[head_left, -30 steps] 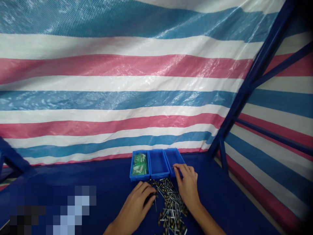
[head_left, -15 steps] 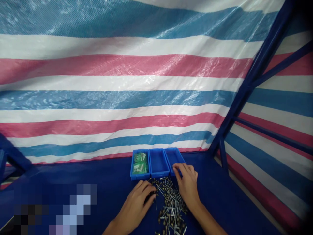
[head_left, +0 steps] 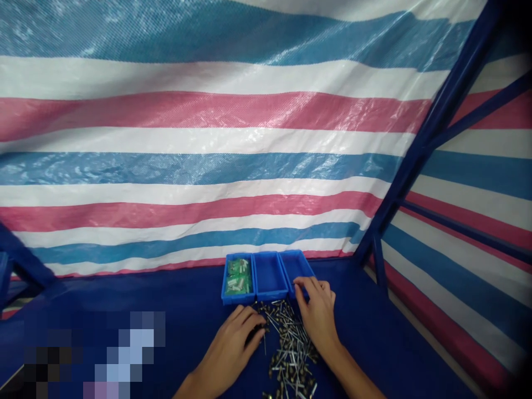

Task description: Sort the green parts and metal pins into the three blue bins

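Observation:
A loose pile of thin silvery pins with dark, brassy heads lies on the blue tabletop between my two hands. My left hand rests at the pile's upper left, its fingers curled toward the thumb around one pin that points downward. My right hand is over the front edge of the right blue bin, thumb and index fingertip pinched together. Whatever sits in that pinch is too small to make out.
Beside the right bin stand a middle blue bin and a left blue bin with green-and-white packets inside. Behind the blue table hangs a striped tarp. A blue metal frame rises at the right.

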The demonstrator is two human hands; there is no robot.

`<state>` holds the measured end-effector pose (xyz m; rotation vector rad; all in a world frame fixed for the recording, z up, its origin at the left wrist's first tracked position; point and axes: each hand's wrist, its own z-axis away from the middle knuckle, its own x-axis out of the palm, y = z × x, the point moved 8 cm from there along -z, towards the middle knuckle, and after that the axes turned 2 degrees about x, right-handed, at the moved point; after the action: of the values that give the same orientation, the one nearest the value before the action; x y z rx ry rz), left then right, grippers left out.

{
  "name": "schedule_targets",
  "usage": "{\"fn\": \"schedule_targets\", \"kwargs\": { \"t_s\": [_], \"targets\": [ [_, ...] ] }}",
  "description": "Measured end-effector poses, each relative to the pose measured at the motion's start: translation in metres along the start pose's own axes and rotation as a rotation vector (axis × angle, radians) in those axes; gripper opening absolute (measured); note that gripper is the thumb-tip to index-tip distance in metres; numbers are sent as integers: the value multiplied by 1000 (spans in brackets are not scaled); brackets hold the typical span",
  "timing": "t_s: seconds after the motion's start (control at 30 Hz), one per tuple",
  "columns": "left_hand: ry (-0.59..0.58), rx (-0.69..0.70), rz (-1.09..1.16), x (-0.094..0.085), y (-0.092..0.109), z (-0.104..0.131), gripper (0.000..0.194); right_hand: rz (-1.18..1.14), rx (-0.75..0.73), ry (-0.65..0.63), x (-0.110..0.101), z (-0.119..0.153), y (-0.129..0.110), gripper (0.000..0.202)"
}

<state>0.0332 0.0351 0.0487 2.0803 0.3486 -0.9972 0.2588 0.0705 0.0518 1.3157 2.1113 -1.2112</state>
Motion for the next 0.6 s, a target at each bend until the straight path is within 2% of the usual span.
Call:
{"fn": "schedule_targets", "kwargs": {
  "t_s": [0.23, 0.33, 0.4, 0.5, 0.6],
  "targets": [
    [-36, -15, 25, 2, -1, 0, 18, -17, 8, -13, -3, -1, -4, 23],
    [-30, -16, 34, 2, -1, 0, 19, -127, -45, -47, -2, 2, -13, 28],
    [-21, -17, 29, 1, -2, 1, 19, -237, -126, -140, 2, 7, -25, 28],
    [-7, -19, 18, 1, -4, 1, 19, -260, -303, -406, 14, 20, -52, 24],
    [-3, -19, 26, 1, -5, 2, 20, -189, -395, -505, 17, 27, -65, 23]
  ]
}}
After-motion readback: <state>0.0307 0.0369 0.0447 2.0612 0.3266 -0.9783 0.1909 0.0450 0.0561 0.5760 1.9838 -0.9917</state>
